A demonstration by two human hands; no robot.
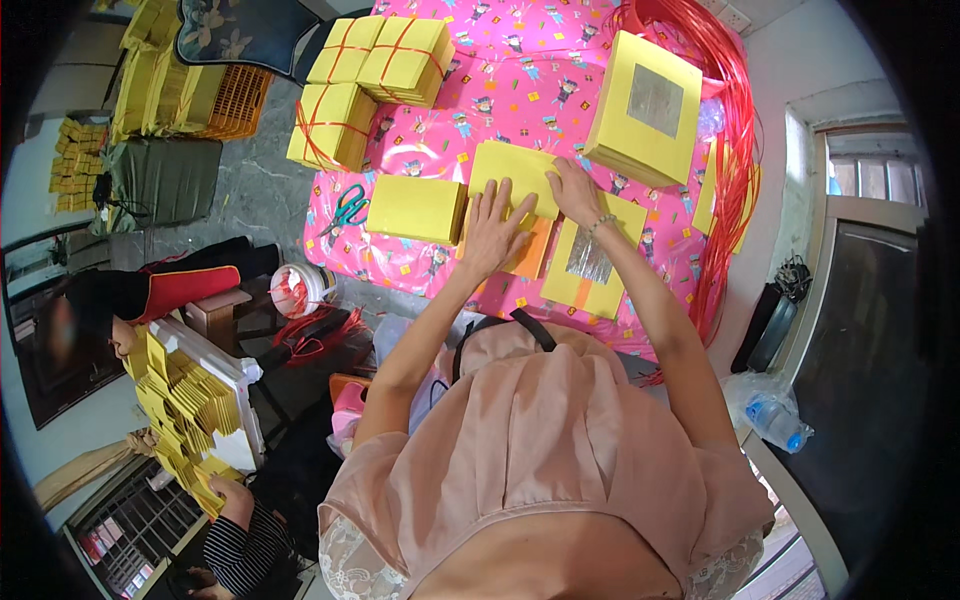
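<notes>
**Both hands flat on the yellow paper stack**

Your left hand point(492, 232) lies flat with fingers spread on the yellow paper stack point(513, 178) in the middle of the pink table cover point(520, 80). Your right hand point(573, 190) presses its far edge, fingers together. An orange sheet point(533, 252) peeks out under it. Just left sits a yellow block point(416, 208), then green scissors point(347, 210). Right of your wrist lies a yellow sheet with a silver square point(590, 262). Further back stand a big yellow stack point(645, 108), tied bundles point(380, 60) and red string point(735, 150).
</notes>
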